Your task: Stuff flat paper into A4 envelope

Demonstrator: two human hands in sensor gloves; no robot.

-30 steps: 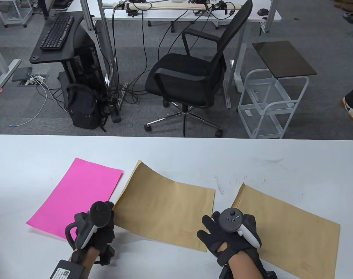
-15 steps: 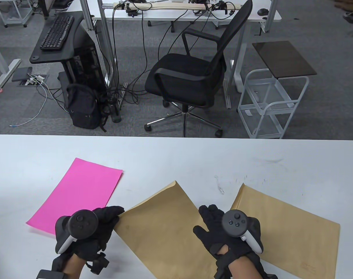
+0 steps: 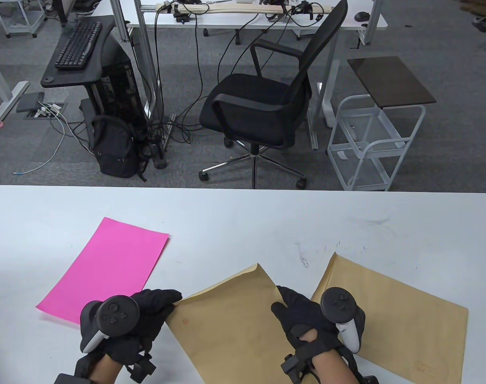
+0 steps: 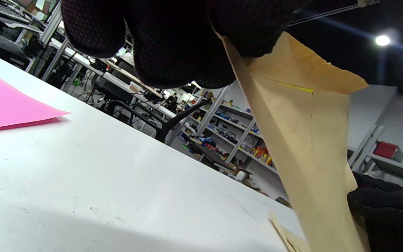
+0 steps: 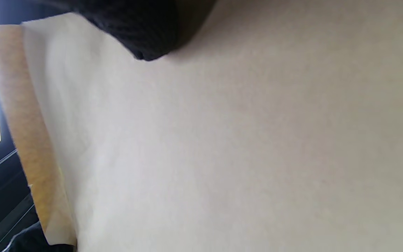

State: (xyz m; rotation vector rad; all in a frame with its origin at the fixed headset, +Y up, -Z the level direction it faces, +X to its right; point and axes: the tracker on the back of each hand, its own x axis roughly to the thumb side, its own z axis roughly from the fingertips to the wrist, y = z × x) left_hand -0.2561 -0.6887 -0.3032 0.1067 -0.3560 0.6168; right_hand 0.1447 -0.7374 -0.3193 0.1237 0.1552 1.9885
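Note:
A pink sheet of paper point(image 3: 107, 268) lies flat at the table's left. A brown A4 envelope point(image 3: 235, 332) is lifted off the table near the front edge, held by both hands. My left hand point(image 3: 163, 304) grips its left corner; in the left wrist view my fingers point(image 4: 173, 45) pinch the envelope's edge point(image 4: 306, 140), which hangs above the table. My right hand point(image 3: 297, 310) grips the envelope's right edge. The right wrist view is filled by the envelope's surface point(image 5: 222, 140) with one fingertip point(image 5: 142, 31) on it.
A second brown envelope point(image 3: 403, 312) lies flat at the front right, partly under my right hand. The white table point(image 3: 243, 216) stretches behind. An office chair point(image 3: 267, 104) and a white cart point(image 3: 371, 140) stand beyond the far edge.
The envelope went from lying flat to being lifted and turned toward the front edge. Both hands took hold of it, left at the corner, right at the edge.

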